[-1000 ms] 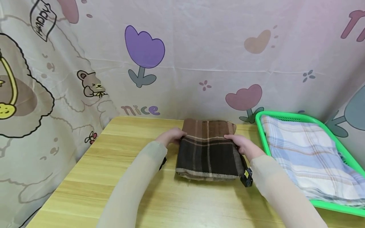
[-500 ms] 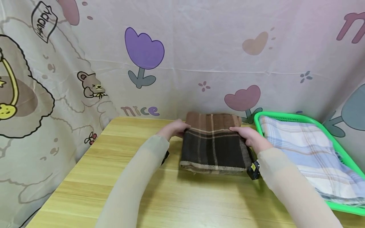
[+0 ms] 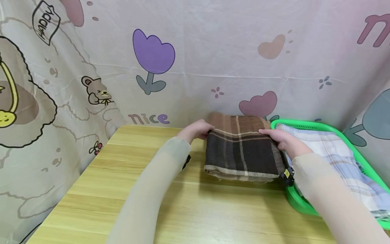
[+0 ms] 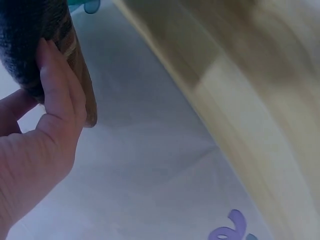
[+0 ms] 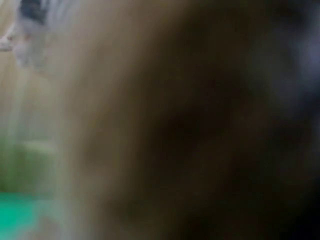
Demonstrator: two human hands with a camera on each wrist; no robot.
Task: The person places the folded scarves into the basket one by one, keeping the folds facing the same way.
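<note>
A folded brown and black plaid cloth (image 3: 240,149) is held between both hands above the wooden table, its shadow falling below. The left hand (image 3: 198,130) grips its left edge; in the left wrist view, the fingers (image 4: 57,82) lie along one face of the cloth (image 4: 30,45) and the thumb is on the other side. At the right edge, the right hand (image 3: 281,138) pinches the cloth, thumb on top and the other fingers mostly hidden. The right wrist view is blurred, filled by dark brown fabric (image 5: 165,125) close to the lens.
A green plastic basket (image 3: 300,203) stands at the table's right, holding a folded blue and white plaid cloth (image 3: 338,156). The wooden table (image 3: 122,169) ends at a printed curtain (image 3: 198,51) behind. Small black wrist cameras sit under both wrists.
Both hands have carried the folded plaid cloth to the right and slightly up and away from the table's front, so its right side now reaches the green basket's left rim in view.
</note>
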